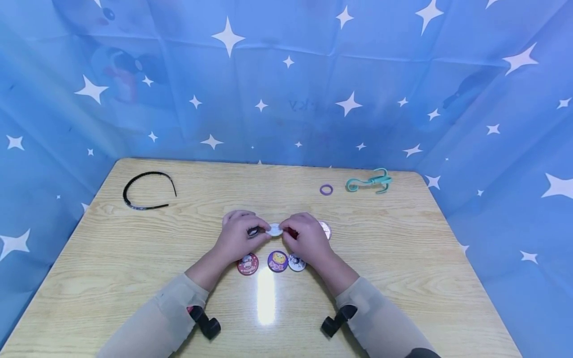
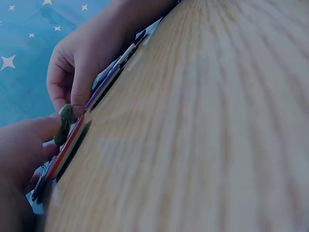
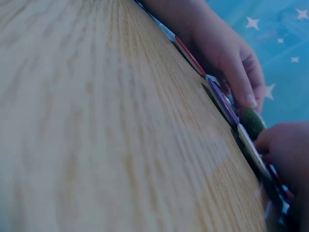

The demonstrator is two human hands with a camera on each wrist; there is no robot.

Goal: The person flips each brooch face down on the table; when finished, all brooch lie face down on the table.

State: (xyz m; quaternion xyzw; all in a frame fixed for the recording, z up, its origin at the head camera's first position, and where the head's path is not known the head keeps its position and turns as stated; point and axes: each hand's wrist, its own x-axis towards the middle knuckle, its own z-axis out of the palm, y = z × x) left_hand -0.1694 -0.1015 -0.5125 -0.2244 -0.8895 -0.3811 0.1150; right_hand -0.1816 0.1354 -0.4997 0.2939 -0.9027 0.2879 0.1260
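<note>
Between the two hands a round pale badge [image 1: 275, 229] is pinched, tilted up off the table; its edge looks dark green in the left wrist view [image 2: 63, 124] and the right wrist view. The left hand [image 1: 240, 233] grips its left side with thumb and fingers. On its right side the right hand [image 1: 308, 235] pinches it. Nearer the person lie a red badge [image 1: 248, 264], a purple badge [image 1: 277, 261] and a white badge [image 1: 297, 262]. Another pale badge [image 1: 326, 229] is partly hidden behind the right hand, and a dark-rimmed one [image 1: 253, 231] shows under the left hand.
A black headband [image 1: 127, 195] lies at the table's back left. Toward the back right are a purple ring [image 1: 326, 189] and a teal clip-like object [image 1: 369, 182]. A blue curtain with white stars [image 1: 295, 104] stands behind the wooden table [image 1: 403, 258].
</note>
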